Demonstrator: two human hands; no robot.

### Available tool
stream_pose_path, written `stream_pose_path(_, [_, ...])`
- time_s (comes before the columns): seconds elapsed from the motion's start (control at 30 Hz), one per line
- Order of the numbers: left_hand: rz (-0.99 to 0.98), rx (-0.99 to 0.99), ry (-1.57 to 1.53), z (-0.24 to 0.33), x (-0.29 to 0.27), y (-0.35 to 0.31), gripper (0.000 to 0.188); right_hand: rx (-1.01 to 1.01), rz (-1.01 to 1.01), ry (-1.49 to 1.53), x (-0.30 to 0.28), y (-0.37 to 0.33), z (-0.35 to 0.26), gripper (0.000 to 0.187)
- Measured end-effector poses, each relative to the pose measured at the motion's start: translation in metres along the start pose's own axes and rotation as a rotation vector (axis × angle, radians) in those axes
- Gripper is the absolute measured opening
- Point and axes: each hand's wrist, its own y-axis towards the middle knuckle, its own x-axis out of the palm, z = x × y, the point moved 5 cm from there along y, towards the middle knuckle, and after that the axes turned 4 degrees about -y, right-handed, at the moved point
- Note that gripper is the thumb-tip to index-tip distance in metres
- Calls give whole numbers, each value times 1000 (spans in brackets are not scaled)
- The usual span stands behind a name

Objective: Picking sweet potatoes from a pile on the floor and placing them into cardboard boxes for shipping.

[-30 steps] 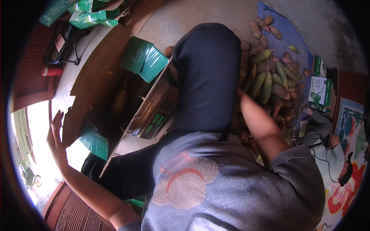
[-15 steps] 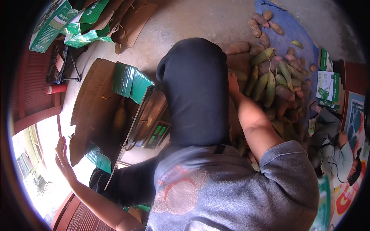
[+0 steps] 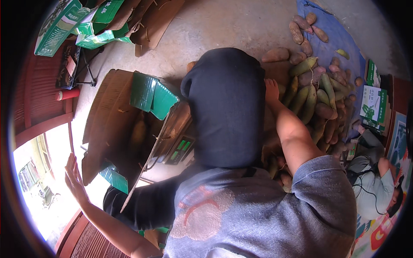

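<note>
My left hand [image 3: 76, 180] is raised with its fingers stretched out, beside the outer flap of an open cardboard box [image 3: 112, 96]; it holds nothing. In the shade inside the box lies a long yellowish-brown vegetable [image 3: 138, 132]. Against the box stands a scale [image 3: 178, 150] with a lit green display. My right hand [image 3: 271, 91] reaches past my dark-trousered knee [image 3: 228, 107], its fingers extended at the near side of a pile of long green gourds [image 3: 309, 103] and reddish-brown tubers [image 3: 323, 110]. The knee hides part of that hand; nothing shows in it.
A blue sheet [image 3: 331, 41] lies under the pile, with loose tubers [image 3: 297, 32] at its far end. Flattened green cartons [image 3: 101, 21] lie at the far left. On the right are small boxes [image 3: 373, 103] and another person [image 3: 370, 180]. Red slatted furniture [image 3: 41, 90] borders the left.
The whole view has shifted slightly, so things sit farther right. More of my right hand's fingers shows beside the knee. My left hand stays raised by the box.
</note>
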Motion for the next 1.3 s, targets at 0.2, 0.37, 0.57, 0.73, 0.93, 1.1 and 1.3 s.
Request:
stream_pose_path(0.2, [12, -25, 6, 9, 8, 3, 68, -118, 284, -152, 45, -37, 13, 42])
stream_pose_path(0.37, [15, -15, 17, 2, 3, 1, 67, -251, 70, -188, 78, -56, 11, 35])
stream_pose_path(0.57, [69, 11, 64, 4, -18, -6, 65, -218, 82, 2, 39, -53, 5, 41])
stream_pose_path(0.73, [25, 134, 34, 14, -10, 2, 60, 68, 10, 480, 27, -12, 71, 61])
stream_pose_path(0.93, [-3, 160, 57, 24, -26, -5, 63, 216, 212, 1475, -122, 50, 87, 57])
stream_pose_path(1.1, [-151, 170, -24, 45, -8, 4, 63, -148, 452, 1783, -382, -2, 36, 53])
stream_pose_path(1.3, [-199, 370, 68, 52, 5, -8, 44, -820, 347, 1504, -561, -96, -126, 53])
